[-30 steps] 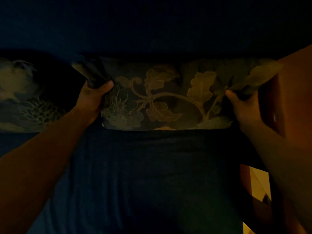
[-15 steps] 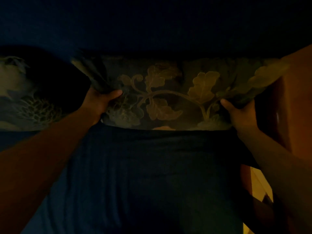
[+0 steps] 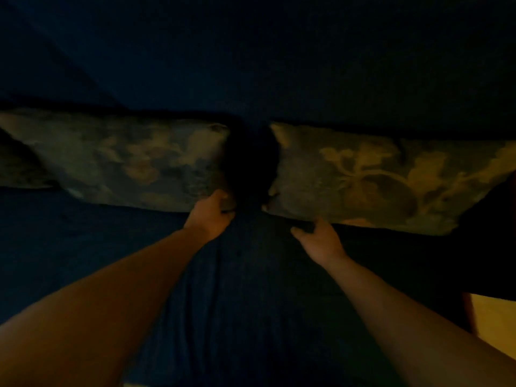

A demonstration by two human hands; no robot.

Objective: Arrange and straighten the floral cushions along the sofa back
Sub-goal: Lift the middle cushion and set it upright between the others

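The scene is dim and blurred. Two floral cushions lean against the dark blue sofa back [image 3: 279, 65], with a dark gap between them. My left hand [image 3: 210, 215] grips the lower right corner of the left floral cushion [image 3: 125, 160]. My right hand [image 3: 318, 240] is at the bottom edge of the right floral cushion [image 3: 377, 180], near its lower left corner, fingers spread and curled under the edge. Whether it grips the fabric is unclear.
The dark blue sofa seat [image 3: 245, 303] fills the foreground under my arms. Part of a third cushion [image 3: 16, 166] shows at the far left. A yellow-lit floor patch [image 3: 494, 319] lies beyond the sofa's right end.
The view has shifted left. Both hands left the upper corners of the right cushion. My left hand now holds the neighbouring cushion's corner and my right hand sits at the right cushion's bottom edge.
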